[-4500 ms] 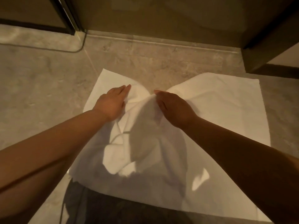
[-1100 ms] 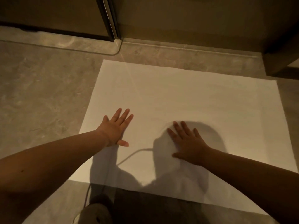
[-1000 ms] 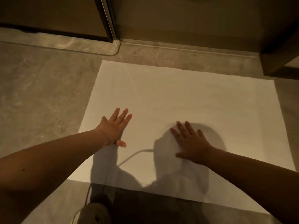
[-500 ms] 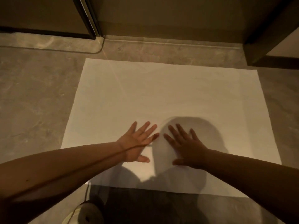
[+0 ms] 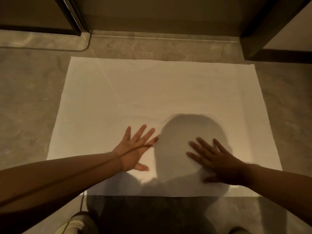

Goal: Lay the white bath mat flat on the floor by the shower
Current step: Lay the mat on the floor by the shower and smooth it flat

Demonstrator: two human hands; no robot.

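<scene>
The white bath mat [image 5: 152,92] lies spread out flat on the grey stone floor, its far edge parallel to the shower threshold. My left hand [image 5: 135,149] rests palm down on the mat's near middle, fingers spread. My right hand [image 5: 217,162] lies palm down to its right, fingers apart, inside a round head shadow. Neither hand grips the cloth. The two hands are apart.
A low stone threshold [image 5: 160,39] and a dark-framed glass door [image 5: 74,16] run along the far side. A dark cabinet or door frame [image 5: 263,31] stands at the far right. A shoe [image 5: 76,223] shows at the bottom edge. Bare floor lies on both sides.
The bunched mat has been opened out flat. Over the last second my left hand slid right toward the middle; since half a second ago my right hand moved away to the right.
</scene>
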